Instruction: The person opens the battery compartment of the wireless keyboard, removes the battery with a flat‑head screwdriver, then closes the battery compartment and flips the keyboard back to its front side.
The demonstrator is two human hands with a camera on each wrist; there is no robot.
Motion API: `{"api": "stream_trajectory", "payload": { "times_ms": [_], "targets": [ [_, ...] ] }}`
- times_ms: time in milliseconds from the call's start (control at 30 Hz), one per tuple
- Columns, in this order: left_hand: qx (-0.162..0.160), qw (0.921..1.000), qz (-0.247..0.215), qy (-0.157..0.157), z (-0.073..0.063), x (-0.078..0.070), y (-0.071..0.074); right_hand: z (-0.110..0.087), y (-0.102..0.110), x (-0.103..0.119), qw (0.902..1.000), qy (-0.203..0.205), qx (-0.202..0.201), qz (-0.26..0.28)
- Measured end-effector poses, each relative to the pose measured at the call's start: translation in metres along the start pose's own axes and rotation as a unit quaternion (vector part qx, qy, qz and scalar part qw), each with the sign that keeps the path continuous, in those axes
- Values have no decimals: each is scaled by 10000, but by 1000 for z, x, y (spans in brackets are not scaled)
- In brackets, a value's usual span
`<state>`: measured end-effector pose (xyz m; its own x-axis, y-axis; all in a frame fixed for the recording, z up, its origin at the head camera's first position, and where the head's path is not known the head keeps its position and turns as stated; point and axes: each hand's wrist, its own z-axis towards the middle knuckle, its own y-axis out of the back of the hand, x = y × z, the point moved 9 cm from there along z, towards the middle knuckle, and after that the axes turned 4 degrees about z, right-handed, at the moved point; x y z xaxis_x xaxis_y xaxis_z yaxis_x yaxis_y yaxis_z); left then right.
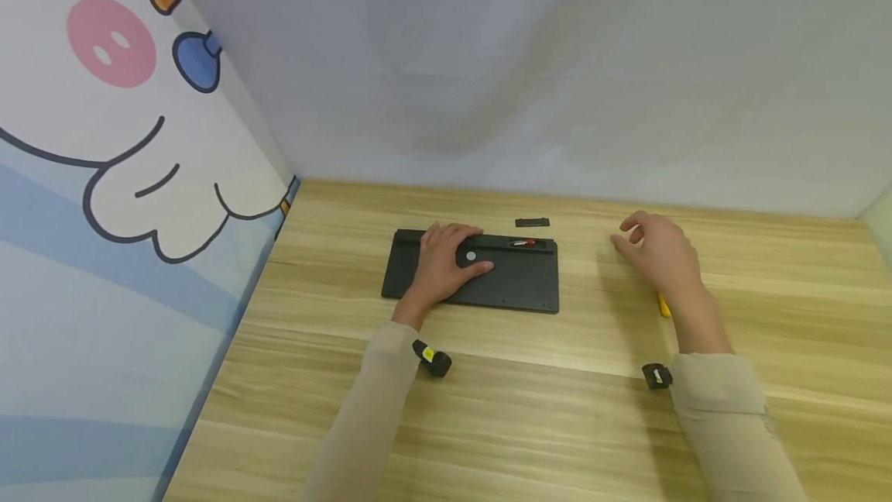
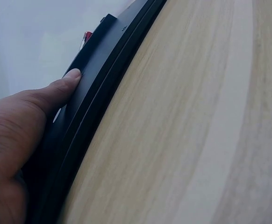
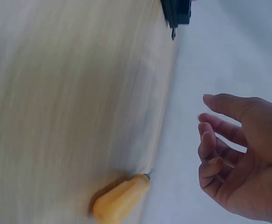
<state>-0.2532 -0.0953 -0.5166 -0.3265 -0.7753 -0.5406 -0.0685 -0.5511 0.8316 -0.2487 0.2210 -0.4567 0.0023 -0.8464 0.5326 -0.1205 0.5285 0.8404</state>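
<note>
A black keyboard [image 1: 516, 277] lies underside up on the wooden table. Its battery compartment is uncovered near the far right corner, and a red-and-silver battery [image 1: 523, 242] shows inside. My left hand [image 1: 439, 266] rests on the keyboard's left half, thumb stretched across the underside, fingers reaching to the far edge. Behind the compartment lies a small black battery cover [image 1: 533, 222]. To the right, my right hand [image 1: 658, 250] hovers over the table with loosely bent fingers, holding nothing. Below it is a yellow handle [image 3: 122, 200], apparently a screwdriver's, mostly hidden by the wrist in the head view.
A pale wall [image 1: 557, 84] rises behind the table [image 1: 530, 424]. At the left stands a panel with cartoon drawings [image 1: 118, 177]. Small black cameras [image 1: 435, 362] are strapped to both wrists.
</note>
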Motion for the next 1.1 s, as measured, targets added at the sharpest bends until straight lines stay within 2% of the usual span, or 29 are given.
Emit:
{"api": "stream_trajectory", "payload": {
  "times_ms": [267,433,667,867,1100],
  "targets": [
    [12,10000,-48,23,-2,-1,1,10,-20,40,9964,831,142,-16],
    [27,10000,-62,22,-2,-2,2,14,-35,61,9924,1189,321,83],
    [29,10000,-90,19,-2,-2,2,19,-57,81,9878,1459,497,211],
    [-9,10000,-70,22,-3,-2,1,22,-71,93,9840,1701,487,186],
    [-23,10000,-31,12,-2,-1,1,23,-77,97,9851,1643,458,233]
  ]
}}
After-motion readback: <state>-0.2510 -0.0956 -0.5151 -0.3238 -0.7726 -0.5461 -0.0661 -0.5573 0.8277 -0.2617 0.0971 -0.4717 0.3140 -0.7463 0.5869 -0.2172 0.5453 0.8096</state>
